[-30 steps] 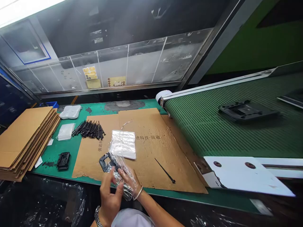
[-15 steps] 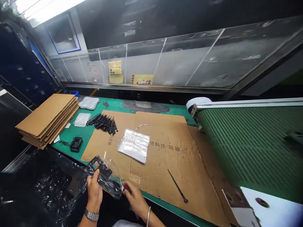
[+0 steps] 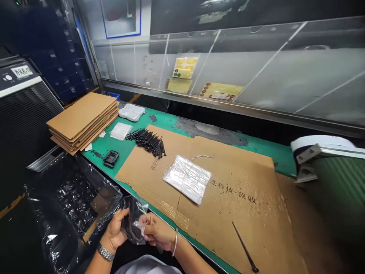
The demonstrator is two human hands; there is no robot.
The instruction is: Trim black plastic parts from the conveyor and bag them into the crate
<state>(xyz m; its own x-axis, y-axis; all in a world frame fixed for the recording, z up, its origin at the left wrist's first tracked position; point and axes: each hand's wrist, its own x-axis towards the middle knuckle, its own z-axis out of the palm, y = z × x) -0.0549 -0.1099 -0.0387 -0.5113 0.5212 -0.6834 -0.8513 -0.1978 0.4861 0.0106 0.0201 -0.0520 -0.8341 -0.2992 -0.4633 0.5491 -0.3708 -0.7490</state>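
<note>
Between my hands is a clear plastic bag (image 3: 136, 231) with a black plastic part (image 3: 131, 215) in it, held low in front of the bench's near edge. My left hand (image 3: 116, 228), with a metal watch at the wrist, grips the bagged part from the left side. The fingers of my right hand (image 3: 154, 229), a bangle at its wrist, pinch the bag's right side. A stack of clear bags (image 3: 188, 179) lies on the cardboard sheet ahead. One thin black rod (image 3: 244, 246) with a thicker end rests to the right.
A box lined with black film (image 3: 76, 205) holds several bagged parts at left. On the green bench (image 3: 159, 122) lie stacked cardboard sheets (image 3: 82, 116), a pile of black rods (image 3: 149, 142), a black frame-like part (image 3: 111, 158) and white packs. A green conveyor (image 3: 342, 182) borders the right.
The view has swung left, showing more of the lined box. My hands have come closer together, and the black part now sits deeper in the bag, wrapped more closely.
</note>
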